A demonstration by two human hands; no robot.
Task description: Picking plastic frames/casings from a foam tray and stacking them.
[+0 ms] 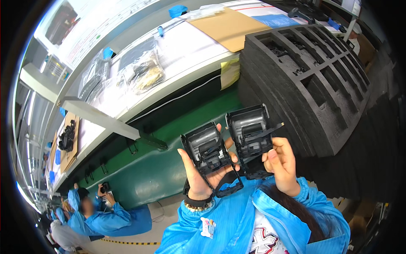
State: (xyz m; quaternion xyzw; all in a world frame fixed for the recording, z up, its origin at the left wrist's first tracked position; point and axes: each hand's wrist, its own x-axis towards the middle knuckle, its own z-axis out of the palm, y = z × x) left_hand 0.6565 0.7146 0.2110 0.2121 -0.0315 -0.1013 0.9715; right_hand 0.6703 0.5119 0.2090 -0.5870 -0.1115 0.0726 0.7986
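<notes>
My left hand (pixel 198 180) is wrapped round a black plastic housing (pixel 206 146), its thumb along the left edge and its fingertips showing at the right edge. This part has a curved, trough-like hollow at its far end and an open frame at its near end. Beside it, my right hand (pixel 282 165) pinches a similar black housing part (pixel 248 129) at its right edge. A dark flat strip (pixel 264 132) with a light tip sticks out across the right-hand part. Both parts are held up side by side, hollow faces up; their undersides are hidden.
Black foam trays (pixel 270 80) are stacked at the right, small dark parts in some slots. Beyond lies a white workbench (pixel 186 55) with cardboard (pixel 228 27) and bagged parts (pixel 146 74). A metal post (pixel 97 114) stands left. Co-workers in blue (pixel 105 216) sit at lower left.
</notes>
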